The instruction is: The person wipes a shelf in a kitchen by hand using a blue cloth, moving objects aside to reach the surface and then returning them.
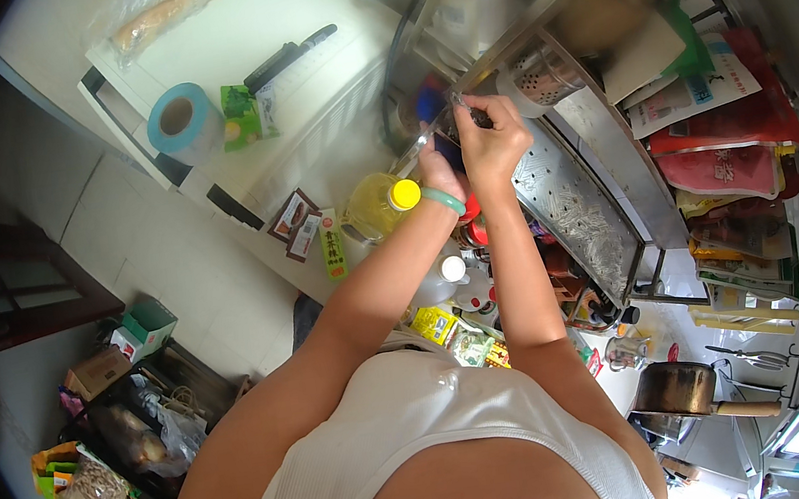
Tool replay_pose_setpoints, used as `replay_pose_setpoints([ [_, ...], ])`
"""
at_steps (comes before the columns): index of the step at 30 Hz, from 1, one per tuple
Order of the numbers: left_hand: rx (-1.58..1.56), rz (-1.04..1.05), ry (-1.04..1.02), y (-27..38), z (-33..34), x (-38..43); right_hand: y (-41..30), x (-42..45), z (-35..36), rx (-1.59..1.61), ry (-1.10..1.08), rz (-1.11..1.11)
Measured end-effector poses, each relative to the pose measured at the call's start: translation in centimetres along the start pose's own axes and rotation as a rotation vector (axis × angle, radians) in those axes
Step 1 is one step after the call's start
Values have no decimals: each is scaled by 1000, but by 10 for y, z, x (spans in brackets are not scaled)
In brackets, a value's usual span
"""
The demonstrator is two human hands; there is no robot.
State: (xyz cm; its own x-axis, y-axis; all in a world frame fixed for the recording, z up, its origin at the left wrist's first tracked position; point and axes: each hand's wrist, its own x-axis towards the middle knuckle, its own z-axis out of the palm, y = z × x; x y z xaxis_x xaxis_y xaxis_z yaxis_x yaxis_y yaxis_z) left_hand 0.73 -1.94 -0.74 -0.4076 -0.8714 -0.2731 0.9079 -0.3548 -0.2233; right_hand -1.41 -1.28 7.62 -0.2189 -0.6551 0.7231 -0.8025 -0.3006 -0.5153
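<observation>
My left hand [440, 168], with a green bangle at the wrist, is raised at the metal rack. Its fingers are around a clear-edged container [424, 140], mostly hidden by my hands. Beside it, my right hand [494, 135] pinches a small clear piece [457, 99] between thumb and fingers. Something dark shows behind the right fingers, too covered to name. Just right of my hands sits a perforated metal utensil holder [545, 75]. Below that, a perforated metal tray [532, 167] bears a heap of small clear pieces [582, 225].
An oil bottle [370, 208] with a yellow cap stands by my left forearm, near a green box [332, 247]. Seasoning pouches [722, 169] line the right-hand shelf. A tape roll [180, 123] rests on a white surface. A saucepan [674, 389] is at lower right.
</observation>
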Motion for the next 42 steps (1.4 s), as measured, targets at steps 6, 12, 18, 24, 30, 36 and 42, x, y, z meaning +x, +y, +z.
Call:
replay_pose_setpoints([
  [6,-5,-26,37,4,-1,2,5,-9,6,16,-74,69],
  [12,6,-77,23,3,-1,1,3,-8,4,20,23,16],
  [18,147,-20,35,-3,3,4,20,-19,-44,-71,-173,101],
  [24,164,-26,13,-28,-13,20,62,-21,-107,-373,-152,216],
  [30,93,-177,-142,-34,-18,26,109,-10,-65,-412,-309,-36],
  [36,1066,165,-576,-52,-28,57,115,0,-57,-597,-397,-8],
  [42,2288,657,-721,-56,-33,64,118,-4,-57,-594,-283,28],
])
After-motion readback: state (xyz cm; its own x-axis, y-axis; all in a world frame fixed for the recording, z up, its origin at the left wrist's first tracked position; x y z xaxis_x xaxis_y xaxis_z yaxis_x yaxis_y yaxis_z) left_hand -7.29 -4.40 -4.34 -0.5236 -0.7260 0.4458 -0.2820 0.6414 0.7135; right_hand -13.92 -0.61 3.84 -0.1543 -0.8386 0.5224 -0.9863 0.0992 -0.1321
